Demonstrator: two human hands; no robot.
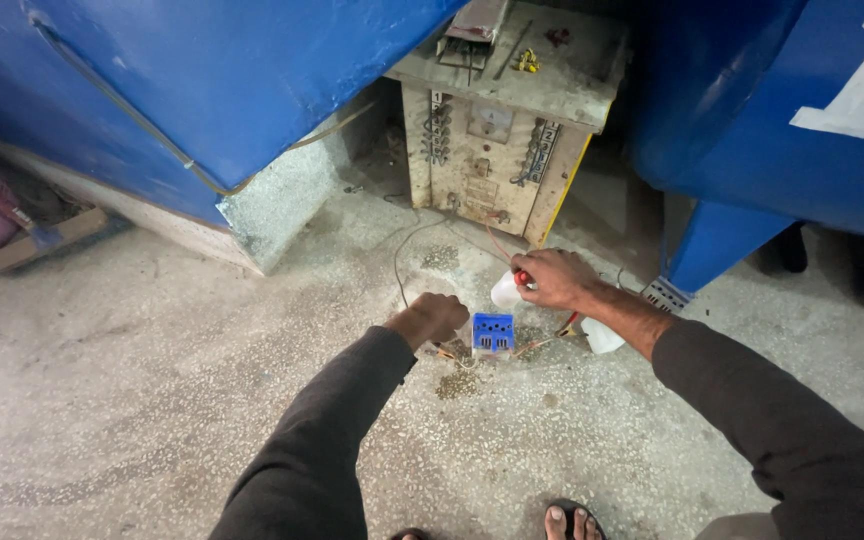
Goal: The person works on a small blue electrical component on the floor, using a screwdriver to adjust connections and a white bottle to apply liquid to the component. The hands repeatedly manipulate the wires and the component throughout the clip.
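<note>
Our left hand (432,318) is curled into a loose fist, knuckles up, down at the floor (152,400) just left of a small blue block (493,331); we cannot tell what its fingers pinch. Thin wires (452,355) trail beneath both. Right of the block, our right hand (552,278) is closed around a red-handled tool (521,277), beside a white cup (505,291). Behind stands a dusty metal box (497,130) among blue panels (232,70).
</note>
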